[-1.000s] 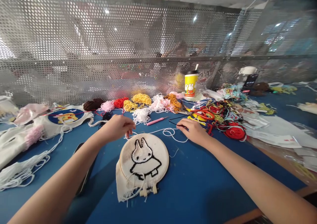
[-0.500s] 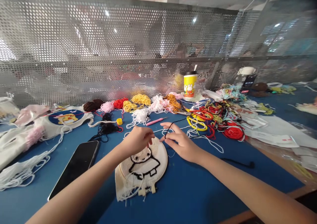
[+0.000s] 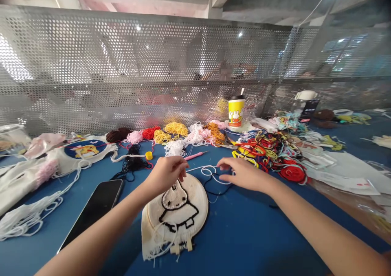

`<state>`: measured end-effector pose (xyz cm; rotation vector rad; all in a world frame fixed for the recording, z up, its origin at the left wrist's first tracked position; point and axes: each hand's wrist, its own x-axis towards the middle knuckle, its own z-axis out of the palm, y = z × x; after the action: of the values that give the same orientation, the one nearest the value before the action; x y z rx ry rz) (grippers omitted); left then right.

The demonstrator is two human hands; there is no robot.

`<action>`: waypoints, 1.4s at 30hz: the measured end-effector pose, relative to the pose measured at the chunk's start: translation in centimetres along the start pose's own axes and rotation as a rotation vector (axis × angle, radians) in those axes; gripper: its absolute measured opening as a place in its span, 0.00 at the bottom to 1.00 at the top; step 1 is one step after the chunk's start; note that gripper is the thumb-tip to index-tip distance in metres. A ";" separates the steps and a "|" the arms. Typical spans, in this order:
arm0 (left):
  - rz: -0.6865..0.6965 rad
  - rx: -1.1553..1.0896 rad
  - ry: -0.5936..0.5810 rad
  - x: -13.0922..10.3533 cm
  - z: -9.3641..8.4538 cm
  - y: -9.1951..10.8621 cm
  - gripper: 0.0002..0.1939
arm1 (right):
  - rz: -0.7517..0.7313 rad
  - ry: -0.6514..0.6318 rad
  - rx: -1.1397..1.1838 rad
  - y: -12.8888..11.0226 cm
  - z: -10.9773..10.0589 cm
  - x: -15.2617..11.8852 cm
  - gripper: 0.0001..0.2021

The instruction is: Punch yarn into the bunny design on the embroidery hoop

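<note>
A round embroidery hoop point(image 3: 200, 202) lies on the blue table, its cream cloth showing a black-outlined rabbit with pale, partly filled areas. Over the hoop's top edge is my left hand point(image 3: 169, 172), its fingers curled and pressed together; whatever they pinch is hidden. My right hand point(image 3: 244, 174) hovers to the right of the hoop with fingers apart and nothing visible in them. Below its fingertips a strand of black yarn point(image 3: 218, 193) curves on the table, beside a loop of white yarn point(image 3: 209, 169). A pink punch needle point(image 3: 195, 156) lies just behind my left hand.
A black phone point(image 3: 94, 211) lies at left. Yarn bundles, including a black tangle point(image 3: 132, 164) and a multicoloured heap point(image 3: 269, 147), line the back. A yellow cup point(image 3: 236, 113) stands before the perforated metal screen point(image 3: 171, 72). Papers point(image 3: 354, 170) lie at right.
My right hand has moved right, away from the hoop. The black yarn that looped over its fingers now lies on the table. My left hand stays curled, and the view has tilted up slightly.
</note>
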<state>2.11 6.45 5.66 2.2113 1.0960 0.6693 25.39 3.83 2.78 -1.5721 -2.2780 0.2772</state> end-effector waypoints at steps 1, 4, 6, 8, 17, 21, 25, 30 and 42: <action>-0.004 0.002 0.010 0.1 -0.3 -0.1 0.10 | -0.030 -0.020 -0.003 0.2 0.6 0.1 0.16; -0.008 0.019 0.046 0.2 -1.1 -0.4 0.10 | -0.090 -0.059 -0.020 0.5 2.4 0.5 0.15; -0.013 0.026 0.073 0.2 -1.7 -0.6 0.10 | -0.102 -0.074 -0.029 0.6 3.0 0.8 0.05; -0.017 0.020 0.093 0.2 -2.3 -0.8 0.09 | -0.109 -0.081 -0.030 0.7 2.7 1.0 0.06; -0.033 -0.014 0.111 0.3 -3.7 -1.3 0.09 | -0.011 0.115 -0.063 6.8 -8.1 0.3 0.18; -0.045 -0.043 0.071 0.4 -3.7 -1.5 0.08 | 0.162 0.501 -0.220 10.8 -13.7 -0.7 0.22; -0.072 -0.105 0.035 0.5 -3.6 -1.4 0.07 | 0.186 0.755 -0.320 10.5 -14.1 0.2 0.25; -0.108 -0.285 -0.038 0.4 -3.1 -1.6 0.07 | -0.047 0.273 -0.308 5.4 -5.9 5.7 0.13; -0.274 -0.787 -0.042 0.2 -1.8 -1.7 0.10 | -0.262 -0.046 -0.433 -0.8 5.0 8.8 0.12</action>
<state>0.15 7.96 5.76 1.3728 0.8821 0.7600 19.94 11.92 0.06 -1.4319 -2.6734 -0.2691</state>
